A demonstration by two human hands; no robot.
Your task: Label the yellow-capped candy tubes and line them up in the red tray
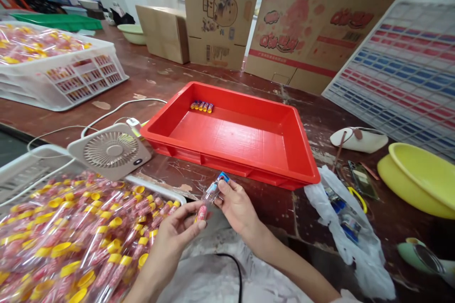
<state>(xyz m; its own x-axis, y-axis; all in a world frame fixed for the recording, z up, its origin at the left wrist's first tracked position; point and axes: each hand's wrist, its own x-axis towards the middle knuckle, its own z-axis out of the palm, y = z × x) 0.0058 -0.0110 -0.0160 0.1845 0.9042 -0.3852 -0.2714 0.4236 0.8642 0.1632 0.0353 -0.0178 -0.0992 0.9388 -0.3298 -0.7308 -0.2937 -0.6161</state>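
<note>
My left hand has its thumb and fingers closed around a small pink tube, held just above my lap. Beside it, my right hand pinches a small clear plastic packet with a blue top. The packet's lower end comes close to the pink tube; whether they touch is unclear. Beyond my hands lies a red tray, where a short row of small blue-and-yellow wrapped tubes sits in the far left corner. At left, many clear tubes of pink pieces with yellow caps fill a white basket.
A small fan with a white cable stands left of the tray. White crates of tubes are farther left. Cardboard boxes line the back. On the right are a plastic bag, yellow bowls and a leaning rack.
</note>
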